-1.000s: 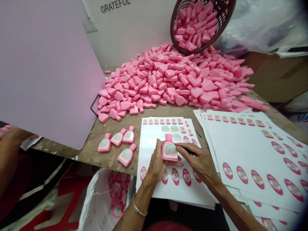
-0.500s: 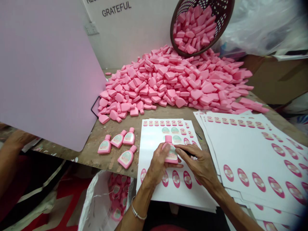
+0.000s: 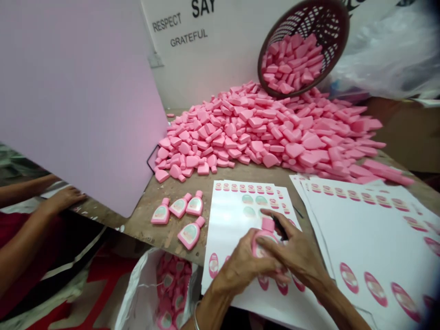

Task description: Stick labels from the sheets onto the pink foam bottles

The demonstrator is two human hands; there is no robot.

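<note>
A small pink bottle point(image 3: 267, 225) with a pale green label stands tilted over the sticker sheets, wrapped in the fingers of my left hand point(image 3: 242, 261). My right hand point(image 3: 297, 254) has its thumb pressed against the label on the bottle's front. A small black tool point(image 3: 281, 228) is tucked in the right fingers; its exact kind is hidden. Beneath both hands lies a stack of white sticker sheets point(image 3: 223, 220), bearing green round labels and pink oval ones. To the left, several labelled pink bottles point(image 3: 189, 233) lie on the wooden table.
A large heap of pink bottles point(image 3: 247, 123) covers the back, under a tipped brown basket point(image 3: 338, 41). More sticker sheets point(image 3: 330, 224) lie right. A white sack point(image 3: 132, 293) with labelled bottles stands below the table edge. A pale panel point(image 3: 85, 114) and a co-worker's arms point(image 3: 55, 206) are left.
The view has shifted, so the scene sits lower and further right. My right thumb has come onto the bottle's label, and the right fingers now reach behind the bottle.
</note>
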